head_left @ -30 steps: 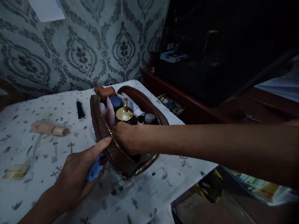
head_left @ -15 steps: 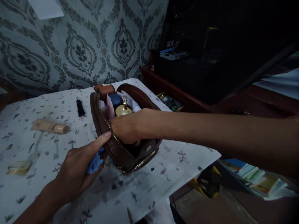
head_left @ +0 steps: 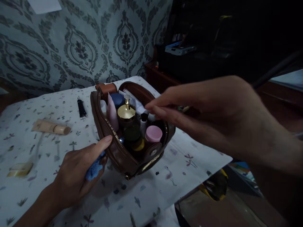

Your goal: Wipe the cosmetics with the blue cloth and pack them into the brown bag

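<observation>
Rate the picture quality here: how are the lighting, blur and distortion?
Head view: dim overall, the upper right nearly black; the right hand is close and motion-blurred; the left hand and the open brown pouch are fairly sharp; the table bows near the edges, a wide-lens warp.

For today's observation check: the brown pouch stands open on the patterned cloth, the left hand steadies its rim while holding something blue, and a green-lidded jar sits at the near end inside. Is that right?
Not quite. The head view shows the jar has a pink lid, not green. The rest stands: the brown pouch is open and the left hand steadies its rim, holding something blue.
</observation>
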`<action>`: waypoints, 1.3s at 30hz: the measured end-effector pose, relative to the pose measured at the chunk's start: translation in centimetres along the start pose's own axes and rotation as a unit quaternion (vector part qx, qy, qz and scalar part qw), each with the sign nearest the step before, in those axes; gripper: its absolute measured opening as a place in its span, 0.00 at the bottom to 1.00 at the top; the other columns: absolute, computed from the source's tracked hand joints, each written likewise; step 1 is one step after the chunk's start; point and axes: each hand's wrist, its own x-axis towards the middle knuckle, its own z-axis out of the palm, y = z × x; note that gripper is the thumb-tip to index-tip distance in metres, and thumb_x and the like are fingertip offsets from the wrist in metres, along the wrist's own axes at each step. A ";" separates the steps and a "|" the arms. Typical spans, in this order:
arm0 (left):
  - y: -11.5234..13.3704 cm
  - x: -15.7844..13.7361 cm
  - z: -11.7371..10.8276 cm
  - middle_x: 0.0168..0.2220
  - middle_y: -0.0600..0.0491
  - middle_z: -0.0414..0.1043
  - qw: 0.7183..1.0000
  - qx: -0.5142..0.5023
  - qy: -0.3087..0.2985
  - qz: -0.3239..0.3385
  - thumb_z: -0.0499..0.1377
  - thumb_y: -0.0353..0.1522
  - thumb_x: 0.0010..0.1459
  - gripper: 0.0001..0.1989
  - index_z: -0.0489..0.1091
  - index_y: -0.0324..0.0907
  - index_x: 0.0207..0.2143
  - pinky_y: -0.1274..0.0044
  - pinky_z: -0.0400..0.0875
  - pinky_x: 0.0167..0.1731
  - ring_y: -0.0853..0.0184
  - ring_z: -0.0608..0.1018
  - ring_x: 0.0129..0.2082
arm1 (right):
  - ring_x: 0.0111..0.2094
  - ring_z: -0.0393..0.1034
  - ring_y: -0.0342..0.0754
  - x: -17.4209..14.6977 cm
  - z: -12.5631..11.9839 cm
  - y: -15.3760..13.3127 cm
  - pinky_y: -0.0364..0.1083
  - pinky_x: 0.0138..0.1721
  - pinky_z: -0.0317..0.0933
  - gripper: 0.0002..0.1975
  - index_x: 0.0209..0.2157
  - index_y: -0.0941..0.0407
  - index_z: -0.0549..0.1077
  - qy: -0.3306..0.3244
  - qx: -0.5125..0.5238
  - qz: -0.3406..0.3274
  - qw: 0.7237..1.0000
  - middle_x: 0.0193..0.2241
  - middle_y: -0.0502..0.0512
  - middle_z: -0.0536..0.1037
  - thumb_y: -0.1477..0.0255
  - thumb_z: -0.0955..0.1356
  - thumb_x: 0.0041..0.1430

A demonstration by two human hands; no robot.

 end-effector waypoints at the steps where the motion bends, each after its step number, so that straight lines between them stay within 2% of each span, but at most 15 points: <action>1: -0.1 0.1 -0.1 0.39 0.51 0.80 1.000 0.000 -0.002 0.006 0.50 0.30 0.67 0.30 0.48 0.49 0.70 0.80 0.76 0.25 0.69 0.79 0.26 | 0.22 0.70 0.34 -0.9 0.2 0.0 0.35 0.25 0.62 0.13 0.36 0.54 0.78 0.041 0.012 0.006 0.999 0.26 0.43 0.79 0.67 0.63 0.70; 3: -0.2 0.2 -0.3 0.38 0.51 0.79 1.000 0.004 -0.005 0.016 0.51 0.30 0.67 0.31 0.48 0.49 0.70 0.80 0.74 0.24 0.70 0.77 0.24 | 0.24 0.72 0.34 -2.5 0.7 -0.2 0.33 0.30 0.66 0.10 0.38 0.54 0.78 0.068 0.027 -0.012 0.997 0.27 0.44 0.80 0.68 0.64 0.69; 7: -0.2 0.7 -0.6 0.34 0.53 0.77 0.999 -0.008 -0.007 0.044 0.52 0.27 0.66 0.30 0.49 0.44 0.69 0.81 0.70 0.22 0.72 0.73 0.22 | 0.32 0.78 0.40 -4.5 1.9 -1.4 0.35 0.38 0.71 0.10 0.41 0.54 0.78 0.072 0.056 -0.040 0.995 0.33 0.50 0.83 0.70 0.64 0.69; 11: -0.2 1.0 -0.5 0.30 0.54 0.75 0.998 -0.026 0.004 0.058 0.50 0.27 0.66 0.29 0.49 0.40 0.68 0.81 0.69 0.21 0.70 0.75 0.23 | 0.33 0.78 0.40 -4.8 3.1 -3.4 0.33 0.39 0.71 0.06 0.40 0.51 0.77 0.093 0.056 -0.081 0.991 0.31 0.50 0.83 0.73 0.67 0.66; 15: -0.4 0.4 0.1 0.31 0.54 0.75 0.998 -0.024 -0.009 0.050 0.46 0.30 0.67 0.30 0.42 0.40 0.69 0.79 0.70 0.21 0.69 0.74 0.22 | 0.28 0.78 0.44 -4.2 4.8 -6.2 0.36 0.33 0.72 0.09 0.35 0.50 0.77 0.118 0.117 -0.135 0.977 0.27 0.53 0.81 0.71 0.65 0.66; 19: -1.4 -1.5 1.2 0.32 0.53 0.76 0.999 -0.009 -0.030 0.003 0.46 0.31 0.66 0.34 0.32 0.36 0.69 0.77 0.73 0.24 0.66 0.78 0.25 | 0.27 0.76 0.46 -3.9 7.7 -9.5 0.42 0.34 0.72 0.11 0.34 0.52 0.77 0.031 0.184 -0.108 0.976 0.23 0.53 0.77 0.75 0.63 0.67; 21: -2.3 -2.7 1.7 0.39 0.49 0.78 0.997 0.022 -0.065 -0.023 0.48 0.31 0.65 0.36 0.31 0.37 0.68 0.74 0.76 0.29 0.63 0.81 0.33 | 0.23 0.70 0.43 -4.0 9.8 -10.8 0.42 0.28 0.65 0.13 0.30 0.54 0.74 -0.016 0.208 -0.154 0.966 0.21 0.50 0.73 0.75 0.62 0.68; 23: -3.1 -3.8 1.8 0.44 0.46 0.77 0.988 0.063 -0.127 -0.053 0.49 0.30 0.64 0.34 0.36 0.39 0.68 0.71 0.77 0.34 0.60 0.81 0.40 | 0.22 0.68 0.42 -3.9 12.2 -11.6 0.43 0.27 0.60 0.13 0.28 0.56 0.71 -0.056 0.197 -0.178 0.963 0.21 0.49 0.73 0.75 0.62 0.68; 25: -3.7 -4.6 1.5 0.47 0.45 0.76 0.973 0.097 -0.192 -0.084 0.51 0.27 0.62 0.30 0.46 0.41 0.65 0.70 0.77 0.36 0.58 0.80 0.45 | 0.22 0.68 0.42 -3.7 14.6 -12.1 0.43 0.27 0.56 0.12 0.26 0.56 0.70 -0.105 0.193 -0.173 0.960 0.22 0.48 0.74 0.76 0.64 0.66; 28: -4.2 -5.3 0.5 0.48 0.45 0.74 0.952 0.116 -0.251 -0.130 0.54 0.26 0.60 0.22 0.58 0.41 0.57 0.70 0.76 0.38 0.56 0.77 0.50 | 0.23 0.67 0.40 -3.0 17.2 -12.7 0.42 0.28 0.53 0.12 0.25 0.56 0.69 -0.175 0.225 -0.127 0.950 0.23 0.48 0.75 0.76 0.64 0.64; 30: -4.5 -5.5 0.0 0.48 0.45 0.73 0.944 0.125 -0.266 -0.154 0.56 0.27 0.60 0.18 0.61 0.41 0.53 0.69 0.75 0.40 0.56 0.76 0.50 | 0.23 0.65 0.39 -2.2 18.4 -13.2 0.41 0.28 0.51 0.13 0.23 0.57 0.69 -0.203 0.273 -0.069 0.938 0.22 0.49 0.75 0.76 0.64 0.63; 34: -5.6 -6.1 -0.7 0.47 0.47 0.72 0.942 0.126 -0.252 -0.182 0.57 0.29 0.60 0.17 0.62 0.42 0.51 0.69 0.74 0.40 0.57 0.75 0.48 | 0.20 0.58 0.39 0.0 20.2 -14.3 0.41 0.25 0.47 0.16 0.19 0.57 0.65 -0.194 0.381 0.049 0.903 0.17 0.48 0.67 0.72 0.63 0.62; 36: -6.2 -6.5 -1.0 0.46 0.47 0.71 0.946 0.109 -0.238 -0.191 0.58 0.30 0.58 0.17 0.63 0.42 0.51 0.69 0.73 0.40 0.57 0.75 0.47 | 0.20 0.59 0.40 1.1 21.3 -14.9 0.41 0.24 0.49 0.17 0.20 0.57 0.66 -0.193 0.454 0.093 0.865 0.17 0.48 0.67 0.67 0.63 0.62; 39: -7.0 -7.4 -1.4 0.45 0.47 0.72 0.948 0.096 -0.215 -0.214 0.58 0.31 0.57 0.18 0.64 0.41 0.50 0.69 0.73 0.41 0.57 0.75 0.47 | 0.20 0.64 0.41 2.2 23.5 -15.5 0.41 0.24 0.56 0.17 0.24 0.58 0.70 -0.195 0.570 0.169 0.780 0.19 0.49 0.71 0.60 0.65 0.60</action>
